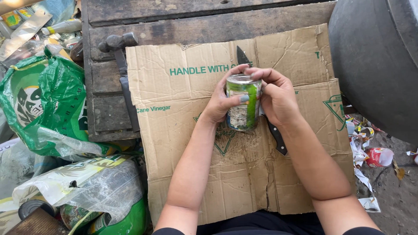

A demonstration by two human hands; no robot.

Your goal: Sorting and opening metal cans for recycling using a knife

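Flattened cardboard sheet (183, 130) over dark wooden planks (183, 26), hammer (122, 74) alongside, green sack (52, 104) left, black drum (379, 61) right

Left hand (220, 102) and right hand (278, 98) grip a tin can (243, 103) over flattened cardboard (174, 130)

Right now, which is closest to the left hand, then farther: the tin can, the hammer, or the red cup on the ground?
1. Tin can: held in the left hand.
2. Hammer: up-left, on the wooden boards.
3. Red cup: far right, on the ground.
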